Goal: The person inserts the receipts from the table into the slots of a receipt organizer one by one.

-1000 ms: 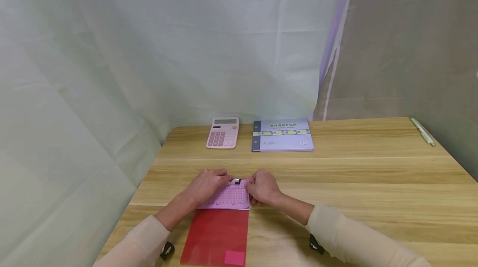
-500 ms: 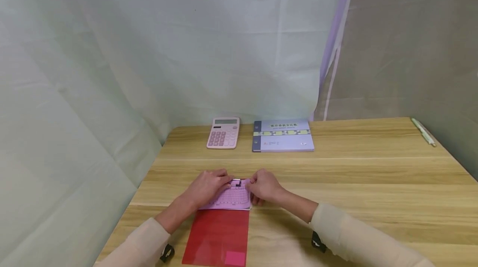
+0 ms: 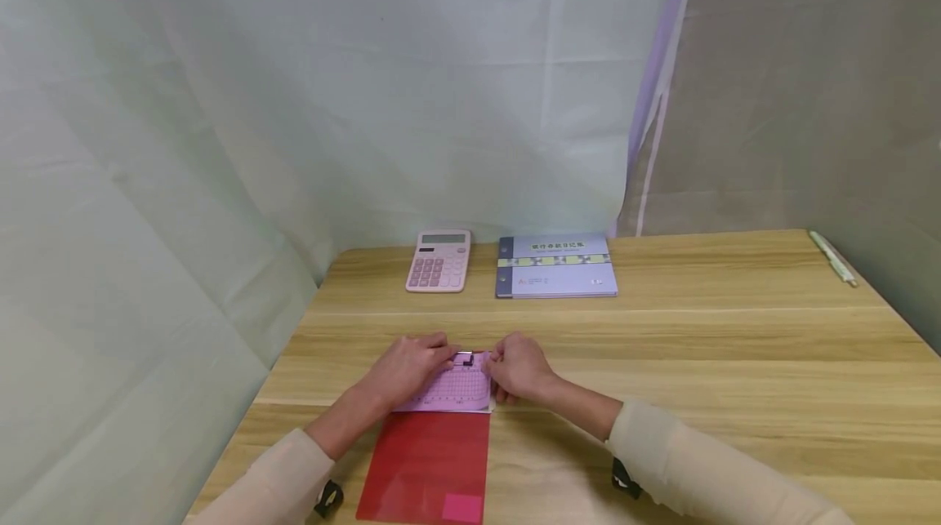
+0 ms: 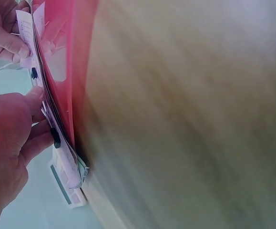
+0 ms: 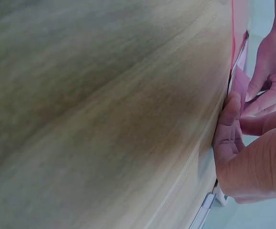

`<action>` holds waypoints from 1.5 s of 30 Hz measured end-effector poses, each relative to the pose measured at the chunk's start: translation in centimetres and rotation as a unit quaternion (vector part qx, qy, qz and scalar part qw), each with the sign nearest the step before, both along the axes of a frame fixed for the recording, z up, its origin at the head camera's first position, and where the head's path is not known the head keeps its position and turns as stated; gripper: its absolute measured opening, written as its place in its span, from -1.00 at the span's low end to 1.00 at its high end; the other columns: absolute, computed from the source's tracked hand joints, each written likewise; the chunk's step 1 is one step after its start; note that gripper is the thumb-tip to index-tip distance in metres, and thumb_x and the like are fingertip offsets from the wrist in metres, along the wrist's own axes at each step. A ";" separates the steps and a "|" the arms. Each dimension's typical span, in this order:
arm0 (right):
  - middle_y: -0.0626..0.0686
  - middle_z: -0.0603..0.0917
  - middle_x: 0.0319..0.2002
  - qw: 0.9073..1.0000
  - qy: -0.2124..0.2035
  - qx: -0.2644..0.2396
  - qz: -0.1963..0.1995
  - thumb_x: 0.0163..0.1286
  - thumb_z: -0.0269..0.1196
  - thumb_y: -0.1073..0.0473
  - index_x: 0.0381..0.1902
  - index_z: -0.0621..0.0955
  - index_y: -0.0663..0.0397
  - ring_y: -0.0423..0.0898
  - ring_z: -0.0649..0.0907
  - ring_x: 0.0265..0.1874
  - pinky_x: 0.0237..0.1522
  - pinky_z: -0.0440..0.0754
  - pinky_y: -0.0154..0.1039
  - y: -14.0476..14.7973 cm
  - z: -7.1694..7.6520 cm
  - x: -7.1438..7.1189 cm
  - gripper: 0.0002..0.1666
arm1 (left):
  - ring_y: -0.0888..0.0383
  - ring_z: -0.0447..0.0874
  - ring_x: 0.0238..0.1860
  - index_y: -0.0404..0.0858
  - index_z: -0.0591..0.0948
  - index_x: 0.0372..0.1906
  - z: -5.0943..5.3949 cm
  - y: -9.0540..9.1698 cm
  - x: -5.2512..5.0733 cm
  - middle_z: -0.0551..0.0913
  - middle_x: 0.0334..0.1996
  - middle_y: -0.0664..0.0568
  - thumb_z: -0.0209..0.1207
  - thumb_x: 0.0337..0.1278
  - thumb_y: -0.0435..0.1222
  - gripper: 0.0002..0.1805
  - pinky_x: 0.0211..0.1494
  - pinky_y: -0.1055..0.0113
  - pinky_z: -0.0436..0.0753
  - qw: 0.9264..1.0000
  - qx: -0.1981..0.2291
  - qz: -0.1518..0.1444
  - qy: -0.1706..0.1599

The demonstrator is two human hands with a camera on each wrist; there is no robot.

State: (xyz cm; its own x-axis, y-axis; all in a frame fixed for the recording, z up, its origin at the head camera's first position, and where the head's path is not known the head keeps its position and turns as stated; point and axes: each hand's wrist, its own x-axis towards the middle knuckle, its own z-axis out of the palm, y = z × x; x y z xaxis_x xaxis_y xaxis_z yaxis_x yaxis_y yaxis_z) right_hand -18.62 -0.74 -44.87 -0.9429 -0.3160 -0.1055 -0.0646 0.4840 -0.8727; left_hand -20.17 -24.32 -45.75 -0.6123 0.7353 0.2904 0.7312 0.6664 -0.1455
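Observation:
A stack of purple printed paper slips [image 3: 456, 388] lies at the top of a translucent red folder [image 3: 430, 460] on the table. My left hand [image 3: 412, 366] rests on the slips, thumb and fingers pressing their upper side beside a silver-and-black metal fastener [image 3: 465, 359]. In the left wrist view, a black slider [image 4: 56, 137] of that fastener sits under a fingertip. My right hand [image 3: 520, 366] pinches the top right corner of the slips between thumb and curled fingers. In the right wrist view, the lifted purple edge [image 5: 241, 86] shows by those fingertips.
Farther back on the wooden table [image 3: 698, 362] lie a pink calculator [image 3: 439, 261] and a blue account book [image 3: 557, 266]. A pale green pen [image 3: 832, 259] is by the right edge. Pale cloth [image 3: 478, 100] hangs behind the table.
Both hands stay nearly where they were. The corner of the slips at the right hand shifts slightly, and the fastener's black part looks a little different against the paper.

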 end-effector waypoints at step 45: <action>0.17 0.71 -0.61 0.994 -0.074 -0.081 -0.007 0.49 0.31 0.43 -0.47 0.66 0.39 -0.08 0.70 -0.71 -0.56 0.75 -0.18 0.2 0.5 0.7 -0.74 | 0.13 0.78 -0.30 -0.18 0.83 0.08 0.4 0.3 0.3 0.71 -0.20 0.06 0.38 0.39 -0.26 -0.75 -0.21 0.22 0.78 1.000 0.015 0.016 -0.020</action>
State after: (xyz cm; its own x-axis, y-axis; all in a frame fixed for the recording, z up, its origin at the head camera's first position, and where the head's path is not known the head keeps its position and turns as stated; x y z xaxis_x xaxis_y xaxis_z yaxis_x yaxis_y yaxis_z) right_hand -17.91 -0.55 -44.40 -0.9256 -0.3263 -0.1916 0.0754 0.3370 -0.9385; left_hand -19.83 -24.00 -45.33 -0.6469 0.7065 0.2871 0.7141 0.6933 -0.0972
